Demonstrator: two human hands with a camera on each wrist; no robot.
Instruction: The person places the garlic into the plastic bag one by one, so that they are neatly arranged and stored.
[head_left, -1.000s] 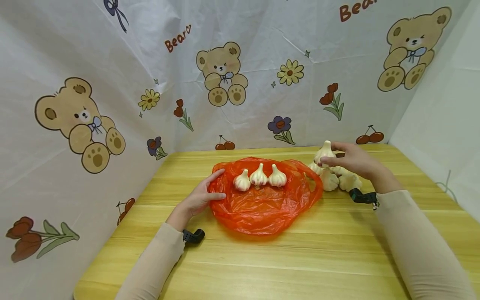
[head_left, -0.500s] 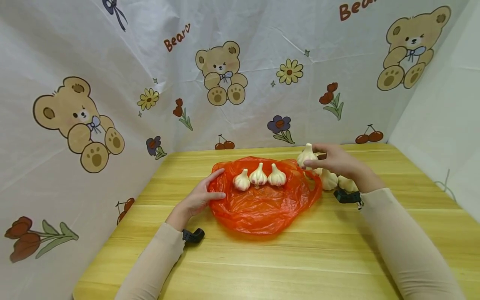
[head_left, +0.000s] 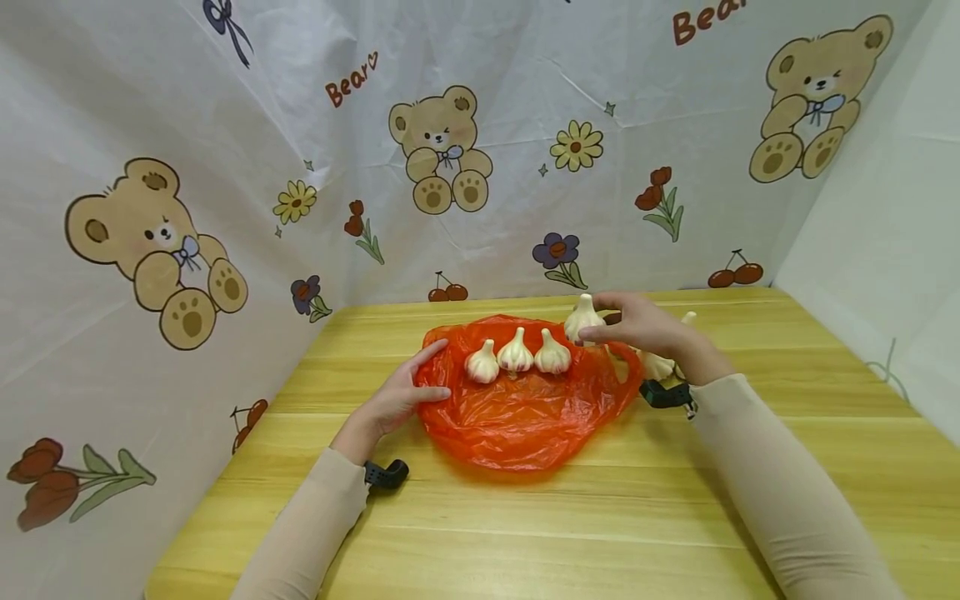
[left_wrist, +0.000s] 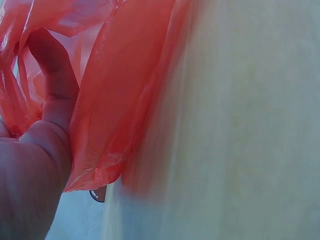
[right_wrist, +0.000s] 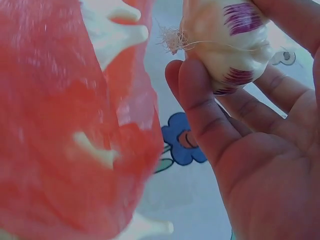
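Spanning the foreground: 1 wooden table (head_left: 480, 542), pale yellow. Over it, 2 beige sleeves (head_left: 311, 521), each with a black camera (head_left: 386, 475) at the wrist.

Item: left hand (head_left: 393, 398), at the bag's left side. Thumb and fingers spread wide against the film, not clenched; some fingers are hidden.

Item: 1 red bag (head_left: 517, 429), thin and crumpled, lying spread on the table. A loop (head_left: 635, 375) stands out at its right, near the right wrist.

Item: 3 bulbs (head_left: 516, 352) of garlic, upright in a row in the bag, toward its far side.

Item: right hand (head_left: 643, 325), pinching 1 more bulb (head_left: 582, 318) between thumb and fingers, neck up, at the bag's far right edge. The right wrist view shows purple streaks, root hairs and a gap between bulb and film.

Item: 1 pale lump (head_left: 656, 367), mostly hidden behind the right wrist; kind uncertain.

Farthest: 1 white sheet (head_left: 510, 50), printed with bears and flowers.

Hazards, in my judgement: the held bulb is smooth and round, so a loose pinch could let it slip. The loop could snag the wrist if the arm dips. A tug from the left hand could shift the film and topple the 3.
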